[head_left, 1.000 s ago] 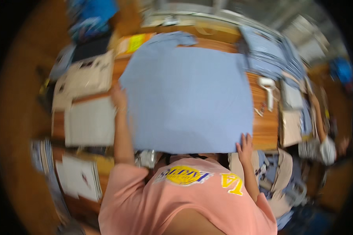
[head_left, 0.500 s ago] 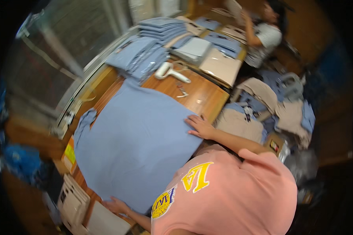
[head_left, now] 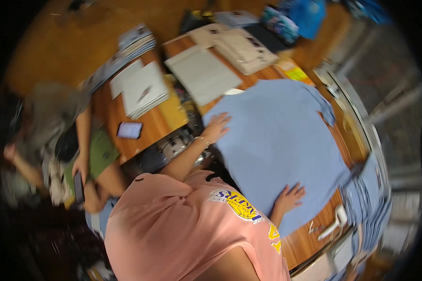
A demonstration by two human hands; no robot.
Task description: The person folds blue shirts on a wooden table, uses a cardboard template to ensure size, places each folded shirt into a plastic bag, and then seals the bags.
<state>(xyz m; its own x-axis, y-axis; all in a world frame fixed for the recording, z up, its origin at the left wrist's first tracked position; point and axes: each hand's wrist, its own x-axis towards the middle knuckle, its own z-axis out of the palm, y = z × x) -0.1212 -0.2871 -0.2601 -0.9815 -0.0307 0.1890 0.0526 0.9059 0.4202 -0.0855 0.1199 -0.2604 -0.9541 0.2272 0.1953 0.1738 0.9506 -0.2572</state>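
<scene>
A light blue garment, apparently a T-shirt (head_left: 276, 136), lies spread over the wooden table with one sleeve bunched at its far right. My left hand (head_left: 216, 127) rests on its left edge, fingers spread, a bracelet at the wrist. Lower down, near the front edge, my right hand (head_left: 290, 199) lies on the cloth with fingers apart. Neither hand grips anything. Beyond the left hand is a flat grey-white sheet (head_left: 204, 75). To the right of my right hand lies a white T-shaped handheld tool (head_left: 335, 225), with a small metal item (head_left: 315, 228) beside it.
Folded blue garments (head_left: 368, 206) are stacked at the right, by the window frame. Beige folded garments (head_left: 246, 51) lie at the far side. A second table at left holds white sheets (head_left: 145, 89) and a phone (head_left: 129, 130). A seated person in green shorts (head_left: 98, 154) holds a dark phone.
My view has swung round sharply, bringing the second table and seated person into sight. Both hands stay open on the blue garment, which remains spread out.
</scene>
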